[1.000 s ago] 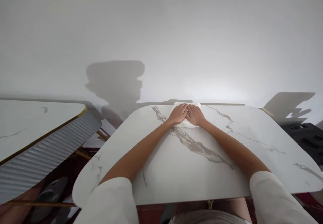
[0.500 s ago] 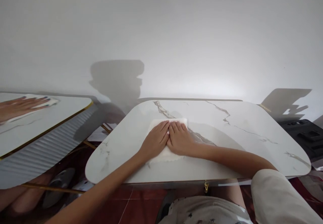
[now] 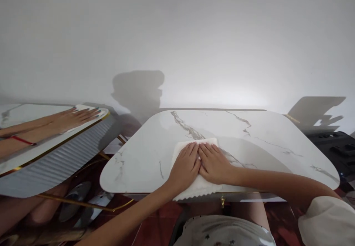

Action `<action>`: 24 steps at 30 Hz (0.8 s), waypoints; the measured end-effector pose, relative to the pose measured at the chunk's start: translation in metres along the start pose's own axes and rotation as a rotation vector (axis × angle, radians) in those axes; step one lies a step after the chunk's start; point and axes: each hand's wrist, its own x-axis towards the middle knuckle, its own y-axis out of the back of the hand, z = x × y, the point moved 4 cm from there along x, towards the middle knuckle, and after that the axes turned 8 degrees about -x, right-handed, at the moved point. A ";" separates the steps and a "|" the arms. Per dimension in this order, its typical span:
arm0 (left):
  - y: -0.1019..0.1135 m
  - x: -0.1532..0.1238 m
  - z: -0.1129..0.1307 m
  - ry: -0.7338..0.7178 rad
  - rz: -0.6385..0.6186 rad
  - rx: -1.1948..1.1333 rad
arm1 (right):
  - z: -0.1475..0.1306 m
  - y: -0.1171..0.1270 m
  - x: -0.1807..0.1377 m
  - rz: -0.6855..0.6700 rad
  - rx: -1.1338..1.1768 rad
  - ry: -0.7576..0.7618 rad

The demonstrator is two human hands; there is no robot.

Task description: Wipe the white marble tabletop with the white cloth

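Note:
A white cloth point(image 3: 194, 191) with a scalloped edge lies on the white marble-patterned table point(image 3: 138, 157), its near corner reaching over the front edge. My left hand point(image 3: 185, 166) rests flat on the cloth, fingers stretched out and pointing away from me. Beside it, my right hand point(image 3: 215, 165) also lies flat, pressing the cloth's middle. The two hands touch along the thumbs and fingertips. Part of the cloth is hidden under them.
At the left, another person's hands point(image 3: 80, 117) lie on a white cloth on a second gold-edged table point(image 3: 80, 129). A white wall point(image 3: 194, 46) stands behind. A black case-like object point(image 3: 335, 150) is beyond the right end. Shoes point(image 3: 74, 201) show on the red floor.
Both my hands and the cloth have slid toward me and to the right, so the cloth now overhangs the front edge. The other person's hands have moved right along their table.

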 end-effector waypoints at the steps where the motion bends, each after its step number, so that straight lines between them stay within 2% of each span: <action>1: -0.002 0.009 0.001 -0.005 -0.003 -0.015 | 0.007 0.000 0.002 0.000 0.001 -0.006; 6: -0.008 0.061 -0.007 -0.065 0.024 -0.098 | 0.046 -0.005 0.029 0.040 0.004 -0.047; 13: -0.014 0.128 -0.056 -0.065 0.023 -0.144 | 0.089 -0.032 0.096 -0.023 0.011 -0.099; 20: -0.019 0.173 -0.105 -0.043 0.052 -0.106 | 0.116 -0.055 0.156 -0.033 0.021 -0.087; 24: -0.026 0.196 -0.121 -0.055 0.066 -0.069 | 0.134 -0.065 0.176 -0.033 0.025 -0.090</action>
